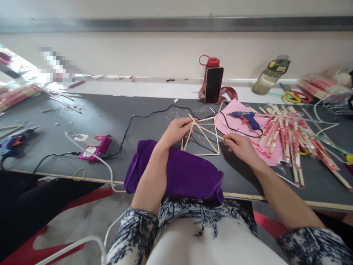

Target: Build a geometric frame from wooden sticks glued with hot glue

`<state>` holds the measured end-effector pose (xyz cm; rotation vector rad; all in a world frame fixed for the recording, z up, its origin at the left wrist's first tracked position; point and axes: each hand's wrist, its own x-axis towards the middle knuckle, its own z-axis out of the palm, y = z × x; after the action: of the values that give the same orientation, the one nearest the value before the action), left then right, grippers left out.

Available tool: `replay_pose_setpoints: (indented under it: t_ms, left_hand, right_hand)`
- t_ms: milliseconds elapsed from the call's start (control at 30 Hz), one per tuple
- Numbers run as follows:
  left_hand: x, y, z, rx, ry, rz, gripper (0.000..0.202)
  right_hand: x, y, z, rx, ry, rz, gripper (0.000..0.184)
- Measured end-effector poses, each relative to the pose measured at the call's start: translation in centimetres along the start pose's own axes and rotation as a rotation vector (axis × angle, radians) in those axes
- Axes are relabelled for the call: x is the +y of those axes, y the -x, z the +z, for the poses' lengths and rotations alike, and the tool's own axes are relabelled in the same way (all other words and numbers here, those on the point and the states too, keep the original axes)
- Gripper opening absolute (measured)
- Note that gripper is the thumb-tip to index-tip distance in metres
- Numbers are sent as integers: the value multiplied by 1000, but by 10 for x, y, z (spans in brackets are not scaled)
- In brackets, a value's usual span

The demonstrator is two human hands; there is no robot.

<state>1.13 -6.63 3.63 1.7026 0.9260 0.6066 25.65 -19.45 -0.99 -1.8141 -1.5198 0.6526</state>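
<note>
My left hand (176, 130) is closed on the top left joint of a frame made of thin wooden sticks (205, 134), which stands on the dark table (110, 117). At the frame's right side, my right hand (239, 145) pinches one of its sticks. A purple cloth (179, 171) lies under my left forearm at the table's front edge. Just behind the frame a blue glue gun (248, 118) rests on a pink sheet (234, 110), its black cord trailing left.
Several wrapped chopsticks (292, 140) are piled to the right. A phone (213, 85) leans on a red-capped bottle (211, 62) at the back, with another bottle (271, 75) and scissors (296, 96) further right. A pink box (95, 146) and a second glue gun (13, 141) lie left.
</note>
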Motion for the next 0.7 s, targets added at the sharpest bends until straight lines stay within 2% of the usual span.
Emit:
replay_pose_setpoints:
  t_ms: [267,700]
  left_hand:
    - [4,4,-4,-69,54,-20,45]
    - [1,1,0,-49,85,-44,48]
  right_hand:
    - [3,-1,0,0,1,-6,24]
    - [4,-2,-2,22,173,-87,26]
